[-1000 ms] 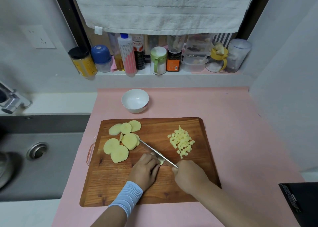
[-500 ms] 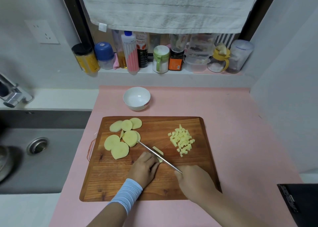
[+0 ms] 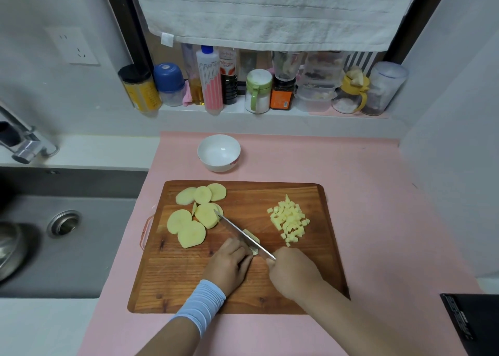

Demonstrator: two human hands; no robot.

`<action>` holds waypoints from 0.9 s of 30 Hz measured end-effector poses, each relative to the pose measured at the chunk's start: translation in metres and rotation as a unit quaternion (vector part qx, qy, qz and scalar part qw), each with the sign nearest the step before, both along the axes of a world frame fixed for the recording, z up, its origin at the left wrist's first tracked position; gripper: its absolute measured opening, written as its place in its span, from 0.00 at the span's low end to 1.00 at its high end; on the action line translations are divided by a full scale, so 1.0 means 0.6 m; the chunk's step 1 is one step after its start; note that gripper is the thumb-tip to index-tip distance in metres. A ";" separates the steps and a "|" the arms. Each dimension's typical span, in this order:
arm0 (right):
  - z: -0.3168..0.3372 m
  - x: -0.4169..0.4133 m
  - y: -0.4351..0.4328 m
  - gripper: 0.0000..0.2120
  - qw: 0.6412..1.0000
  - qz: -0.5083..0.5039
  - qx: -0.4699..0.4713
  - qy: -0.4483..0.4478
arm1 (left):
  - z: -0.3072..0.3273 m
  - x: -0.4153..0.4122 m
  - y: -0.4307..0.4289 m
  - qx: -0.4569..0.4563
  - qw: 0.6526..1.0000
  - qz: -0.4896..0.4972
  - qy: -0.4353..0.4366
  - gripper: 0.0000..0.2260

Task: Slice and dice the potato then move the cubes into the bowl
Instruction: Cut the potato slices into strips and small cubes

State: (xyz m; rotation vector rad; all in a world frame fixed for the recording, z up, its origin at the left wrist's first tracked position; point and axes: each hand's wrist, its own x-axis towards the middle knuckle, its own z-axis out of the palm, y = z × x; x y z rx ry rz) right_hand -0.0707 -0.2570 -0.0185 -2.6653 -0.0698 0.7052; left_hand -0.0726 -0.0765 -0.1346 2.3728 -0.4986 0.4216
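A person's right hand (image 3: pixel 293 273) is gripping the handle of a knife (image 3: pixel 240 233), fingers wrapped tight around it, at about 6 o'clock on a wooden cutting board (image 3: pixel 175 288). The blade is running diagonally toward 10 o'clock, and its tip is lying against the nearest of the potato slices (image 3: pixel 194 220). The left hand (image 3: pixel 229 266), in a pale blue wristband (image 3: pixel 201 303), is sitting just at 9 o'clock of the blade with its fingers curled down, pinning a potato strip (image 3: pixel 252 236) that is showing on both sides of the steel. How far the edge is biting into the strip cannot be told.

The round slices are lying overlapped in a cluster at 10 o'clock on the board. The potato cubes (image 3: pixel 289 222) are sitting in a loose heap at 2 o'clock, well apart from the slices.

The white bowl (image 3: pixel 216 166) is standing upright on the pink mat (image 3: pixel 378 220) just beyond the board's far edge at 12 o'clock, holding no potato. A grey sink (image 3: pixel 81 247) is lying at 9 o'clock, and a white towel (image 3: pixel 270 10) is hanging above a ledge of bottles and jars (image 3: pixel 259 91) at 12 o'clock.
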 end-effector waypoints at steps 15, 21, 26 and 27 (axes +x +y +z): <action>0.012 -0.016 -0.010 0.16 0.999 0.031 -0.010 -0.031 | 0.003 -0.006 -0.003 0.025 0.999 0.017 -0.021 0.03; 0.022 -0.035 -0.032 0.15 0.999 0.021 -0.017 -0.031 | 0.001 -0.007 -0.002 0.022 0.999 0.018 -0.020 0.01; 0.023 -0.037 -0.044 0.20 1.000 0.017 -0.023 -0.002 | 0.006 -0.007 -0.003 0.013 1.000 0.013 -0.022 0.02; 0.021 -0.037 -0.043 0.21 1.000 0.016 -0.020 0.007 | 0.006 -0.007 -0.003 0.011 1.000 0.012 -0.020 0.02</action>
